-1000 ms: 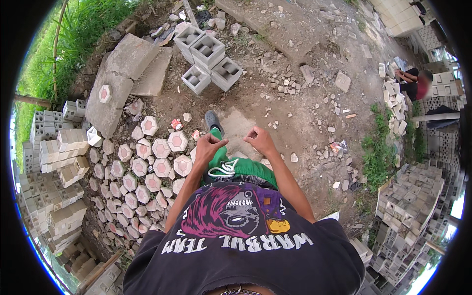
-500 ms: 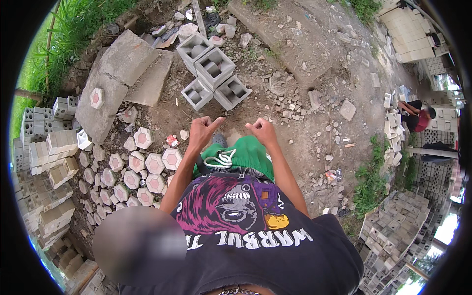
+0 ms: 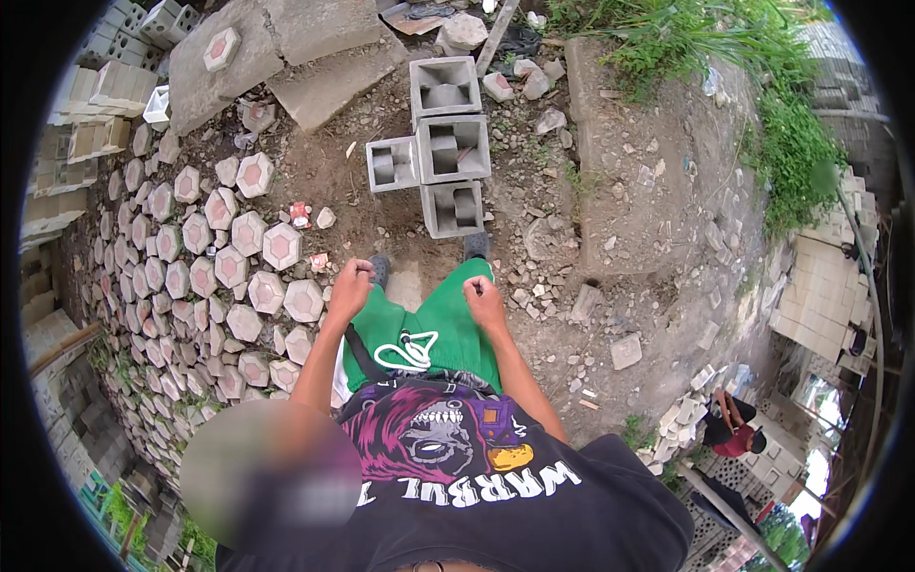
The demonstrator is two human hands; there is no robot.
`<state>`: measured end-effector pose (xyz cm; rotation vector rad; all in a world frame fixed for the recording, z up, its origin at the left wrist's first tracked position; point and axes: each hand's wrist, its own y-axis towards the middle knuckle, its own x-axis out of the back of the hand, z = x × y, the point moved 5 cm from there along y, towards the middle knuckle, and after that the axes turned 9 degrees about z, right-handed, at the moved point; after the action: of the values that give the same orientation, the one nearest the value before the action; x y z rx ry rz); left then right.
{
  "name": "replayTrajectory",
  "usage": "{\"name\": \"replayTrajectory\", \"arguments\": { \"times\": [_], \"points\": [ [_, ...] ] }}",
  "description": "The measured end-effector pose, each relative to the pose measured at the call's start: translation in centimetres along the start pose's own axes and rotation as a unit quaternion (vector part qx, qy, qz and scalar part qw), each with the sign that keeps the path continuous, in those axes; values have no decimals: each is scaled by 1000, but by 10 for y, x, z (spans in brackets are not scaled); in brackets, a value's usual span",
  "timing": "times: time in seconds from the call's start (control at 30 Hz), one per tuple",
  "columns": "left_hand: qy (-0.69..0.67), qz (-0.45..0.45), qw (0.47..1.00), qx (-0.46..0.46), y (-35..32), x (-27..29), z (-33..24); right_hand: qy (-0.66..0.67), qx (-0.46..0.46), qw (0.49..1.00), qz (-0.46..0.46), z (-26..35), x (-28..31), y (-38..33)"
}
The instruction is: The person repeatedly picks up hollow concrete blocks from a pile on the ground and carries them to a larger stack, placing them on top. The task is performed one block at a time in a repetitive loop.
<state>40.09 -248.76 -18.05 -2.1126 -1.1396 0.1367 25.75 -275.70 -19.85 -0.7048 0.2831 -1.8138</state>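
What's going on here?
A person stands facing a small cluster of grey hollow blocks. Their left hand and right hand are loosely curled in front of them, apart from the blocks, with nothing visible in either. Hexagonal pavers cover the ground to the left. Farther off, at lower right, is another person.

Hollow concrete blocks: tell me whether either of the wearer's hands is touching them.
No, the left hand and right hand are both visibly apart from the hollow concrete blocks.
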Motion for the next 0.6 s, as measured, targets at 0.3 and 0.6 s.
{"name": "replayTrajectory", "arguments": {
  "times": [0.3, 0.6],
  "points": [
    [75, -39, 985, 151, 129, -154, 71, -130, -172, 966, 143, -170, 77, 186],
    [61, -43, 965, 252, 325, -249, 146, -216, -145, 957, 125, -285, 55, 404]
  ]
}}
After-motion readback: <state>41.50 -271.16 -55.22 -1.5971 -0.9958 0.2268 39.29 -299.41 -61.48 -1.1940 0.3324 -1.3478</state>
